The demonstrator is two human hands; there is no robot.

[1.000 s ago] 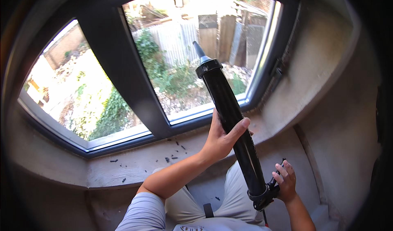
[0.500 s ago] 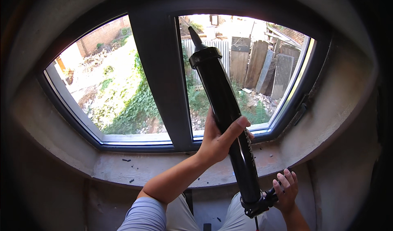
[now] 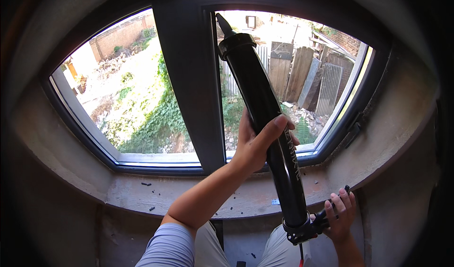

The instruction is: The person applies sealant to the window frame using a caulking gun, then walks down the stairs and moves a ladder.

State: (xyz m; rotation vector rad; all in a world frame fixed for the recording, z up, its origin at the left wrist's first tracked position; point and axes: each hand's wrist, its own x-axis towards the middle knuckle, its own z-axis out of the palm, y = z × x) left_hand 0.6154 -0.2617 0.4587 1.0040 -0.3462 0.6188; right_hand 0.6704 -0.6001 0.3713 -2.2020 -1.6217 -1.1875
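Note:
A long black caulking gun [image 3: 253, 84] slants up in front of the window, its nozzle toward the top of the right pane. My left hand [image 3: 262, 139] wraps around the middle of its barrel, thumb across the front. At the lower right, my right hand [image 3: 340, 217] has its fingers curled around the gun's handle. A thin rod with a red end comes out of the gun's lower end. The nozzle tip overlaps the inner edge of the dark window frame [image 3: 187, 77]; whether it touches, I cannot tell.
Below the window runs a concrete sill [image 3: 189, 191] with small black scraps [image 3: 146, 184] and a small blue-and-white piece [image 3: 275, 201] on it. A window handle [image 3: 353, 133] sits on the frame's right side. Outside stand wooden boards [image 3: 299, 73], with rubble and green plants about.
The caulking gun has shifted upward in view, its nozzle coming closer to the upper frame. Both hands have moved with it, the right one slightly up and to the right.

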